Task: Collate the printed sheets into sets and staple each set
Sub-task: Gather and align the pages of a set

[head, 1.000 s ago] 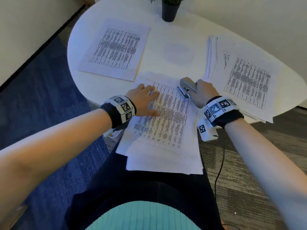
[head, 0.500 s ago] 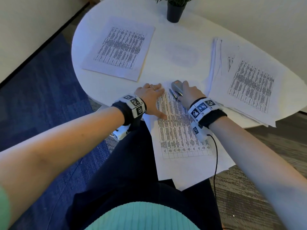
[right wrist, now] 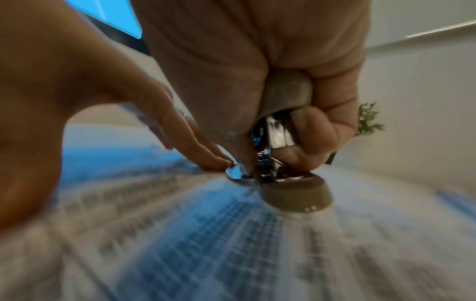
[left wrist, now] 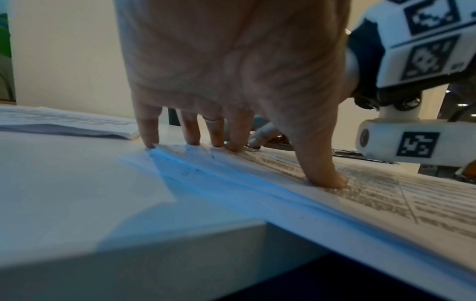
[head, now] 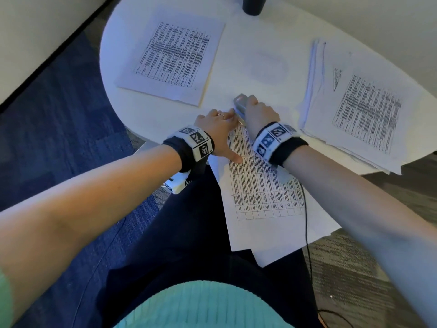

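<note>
A set of printed sheets (head: 264, 192) lies across the near edge of the white table (head: 236, 74) and hangs over my lap. My left hand (head: 218, 129) presses flat on its top corner with straight, spread fingers (left wrist: 190, 134) and the thumb on the print. My right hand (head: 259, 114) grips a grey stapler (head: 241, 102) at that same corner. In the right wrist view the stapler (right wrist: 285, 130) shows its metal mouth at the paper's edge, fingers curled round it. The corner of the sheets (left wrist: 165, 154) is under my left fingertips.
A stack of printed sheets (head: 172, 58) lies at the table's far left. A bigger, looser pile (head: 364, 110) sits at the right, overhanging the edge. A dark plant pot (head: 253, 5) stands at the back. Blue carpet is to the left, a black cable (head: 306, 223) hangs by my right arm.
The set has been turned so it runs lengthwise toward my lap. Both hands have come together at its top corner, the stapler moving left onto it.
</note>
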Motion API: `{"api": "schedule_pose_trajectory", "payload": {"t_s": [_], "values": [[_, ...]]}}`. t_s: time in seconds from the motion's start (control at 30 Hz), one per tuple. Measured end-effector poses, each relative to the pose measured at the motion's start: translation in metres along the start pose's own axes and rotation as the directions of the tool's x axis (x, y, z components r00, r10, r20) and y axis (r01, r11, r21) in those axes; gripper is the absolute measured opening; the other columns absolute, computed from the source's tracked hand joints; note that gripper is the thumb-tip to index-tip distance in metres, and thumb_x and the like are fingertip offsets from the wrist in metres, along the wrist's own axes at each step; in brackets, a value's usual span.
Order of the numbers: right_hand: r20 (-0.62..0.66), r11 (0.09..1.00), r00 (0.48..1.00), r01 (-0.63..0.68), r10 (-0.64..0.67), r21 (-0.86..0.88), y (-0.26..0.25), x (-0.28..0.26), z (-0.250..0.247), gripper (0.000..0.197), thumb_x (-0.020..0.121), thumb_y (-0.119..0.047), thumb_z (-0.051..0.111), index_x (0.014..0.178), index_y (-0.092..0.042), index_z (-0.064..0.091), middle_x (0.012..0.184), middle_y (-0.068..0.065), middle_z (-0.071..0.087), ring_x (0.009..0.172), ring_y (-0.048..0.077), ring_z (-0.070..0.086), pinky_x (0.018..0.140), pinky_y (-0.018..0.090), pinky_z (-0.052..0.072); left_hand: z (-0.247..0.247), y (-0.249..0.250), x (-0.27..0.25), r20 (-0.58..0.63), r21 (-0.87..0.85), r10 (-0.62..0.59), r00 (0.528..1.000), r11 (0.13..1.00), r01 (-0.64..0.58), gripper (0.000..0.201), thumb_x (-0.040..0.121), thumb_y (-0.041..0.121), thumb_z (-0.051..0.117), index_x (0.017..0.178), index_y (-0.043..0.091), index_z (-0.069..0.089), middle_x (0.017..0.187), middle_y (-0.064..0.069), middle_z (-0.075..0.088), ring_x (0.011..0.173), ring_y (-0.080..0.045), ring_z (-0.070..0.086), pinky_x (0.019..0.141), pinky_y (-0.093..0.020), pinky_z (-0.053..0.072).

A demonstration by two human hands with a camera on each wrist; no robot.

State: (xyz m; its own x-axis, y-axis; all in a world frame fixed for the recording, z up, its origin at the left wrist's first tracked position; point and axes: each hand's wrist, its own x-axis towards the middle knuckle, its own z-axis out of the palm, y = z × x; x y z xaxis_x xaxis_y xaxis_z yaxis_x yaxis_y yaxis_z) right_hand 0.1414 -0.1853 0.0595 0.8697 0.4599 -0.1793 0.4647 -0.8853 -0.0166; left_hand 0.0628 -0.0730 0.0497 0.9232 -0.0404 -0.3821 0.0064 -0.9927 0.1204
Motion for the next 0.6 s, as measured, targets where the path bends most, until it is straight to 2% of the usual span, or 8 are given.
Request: {"api": "schedule_pose_trajectory", "payload": {"t_s": [0.07,0.17,0.23,0.33,0.4,0.47,0.53,0.6], "values": [[0.068,0.996,0.996,-0.055,0.050,0.075,-0.006,0.005,-0.003,0.033,0.099,-0.013,0.043,0.127,0.002,0.035,0.121,0.022,0.056,0.105,0.036,0.059,0.069,0.036,0.039,0.003,-0.002,0.000,0.010,-0.028,-0.007,1.000,1.000,0.008,0.128,0.054,0.091,0.052,0.153,0.026,0.005,0.161,0.005,0.003,0.141,-0.029,0.020,0.111,-0.049,0.029],[0.132,0.976,0.987,-0.114,0.091,0.184,0.006,0.011,-0.007,0.044,0.096,-0.027,0.052,0.126,0.001,0.037,0.122,0.022,0.054,0.105,0.036,0.058,0.070,0.035,0.041,0.008,-0.006,-0.001,-0.001,-0.101,-0.015,1.000,0.995,0.015,0.128,0.053,0.091,0.053,0.153,0.026,0.004,0.161,0.008,-0.002,0.146,-0.025,0.012,0.116,-0.047,0.019],[0.137,0.950,0.981,-0.168,0.136,0.262,0.023,0.012,-0.009,0.047,0.095,-0.032,0.053,0.125,0.001,0.039,0.122,0.021,0.055,0.103,0.036,0.058,0.068,0.033,0.040,0.011,-0.008,-0.001,-0.012,-0.131,-0.016,1.000,0.991,0.015,0.127,0.054,0.090,0.054,0.153,0.026,0.005,0.161,0.008,-0.002,0.147,-0.023,0.008,0.117,-0.046,0.015],[0.070,0.910,0.977,-0.211,0.199,0.356,0.050,0.012,-0.011,0.045,0.094,-0.032,0.054,0.123,0.000,0.041,0.119,0.020,0.055,0.096,0.035,0.058,0.067,0.032,0.041,0.012,-0.009,-0.001,-0.024,-0.130,-0.015,1.000,0.991,0.012,0.126,0.055,0.088,0.055,0.153,0.026,0.006,0.161,0.007,-0.001,0.146,-0.024,0.008,0.117,-0.045,0.014],[0.064,0.931,0.981,-0.194,0.183,0.308,0.066,0.012,-0.011,0.041,0.094,-0.031,0.054,0.119,-0.001,0.043,0.113,0.021,0.057,0.083,0.032,0.055,0.066,0.034,0.042,0.010,-0.008,-0.001,-0.025,-0.136,-0.021,0.999,0.991,0.017,0.125,0.055,0.087,0.058,0.153,0.026,0.011,0.161,0.006,0.003,0.145,-0.025,0.012,0.116,-0.046,0.018],[0.105,0.957,0.980,-0.188,0.169,0.219,0.073,0.012,-0.012,0.036,0.093,-0.030,0.053,0.115,-0.002,0.046,0.112,0.021,0.056,0.080,0.031,0.051,0.068,0.037,0.044,0.006,-0.008,0.001,-0.043,-0.157,-0.025,0.999,0.987,0.018,0.119,0.055,0.083,0.062,0.151,0.025,0.021,0.159,0.004,0.013,0.140,-0.027,0.019,0.113,-0.046,0.027],[0.080,0.976,0.978,-0.199,0.192,0.091,0.072,0.010,-0.014,0.039,0.092,-0.035,0.053,0.115,-0.004,0.048,0.121,0.021,0.049,0.094,0.034,0.049,0.081,0.044,0.044,0.000,-0.009,0.005,-0.084,-0.214,-0.053,0.995,0.976,0.034,0.108,0.061,0.074,0.068,0.148,0.022,0.029,0.155,0.001,0.024,0.136,-0.027,0.025,0.110,-0.046,0.032],[-0.102,0.990,0.986,-0.138,0.133,-0.039,0.062,0.007,-0.017,0.043,0.090,-0.041,0.056,0.113,-0.005,0.053,0.125,0.018,0.043,0.111,0.035,0.043,0.091,0.047,0.038,-0.007,-0.011,0.010,-0.117,-0.356,-0.144,0.983,0.930,0.094,0.097,0.070,0.059,0.072,0.147,0.017,0.030,0.151,-0.005,0.028,0.136,-0.026,0.028,0.111,-0.044,0.031]]}}
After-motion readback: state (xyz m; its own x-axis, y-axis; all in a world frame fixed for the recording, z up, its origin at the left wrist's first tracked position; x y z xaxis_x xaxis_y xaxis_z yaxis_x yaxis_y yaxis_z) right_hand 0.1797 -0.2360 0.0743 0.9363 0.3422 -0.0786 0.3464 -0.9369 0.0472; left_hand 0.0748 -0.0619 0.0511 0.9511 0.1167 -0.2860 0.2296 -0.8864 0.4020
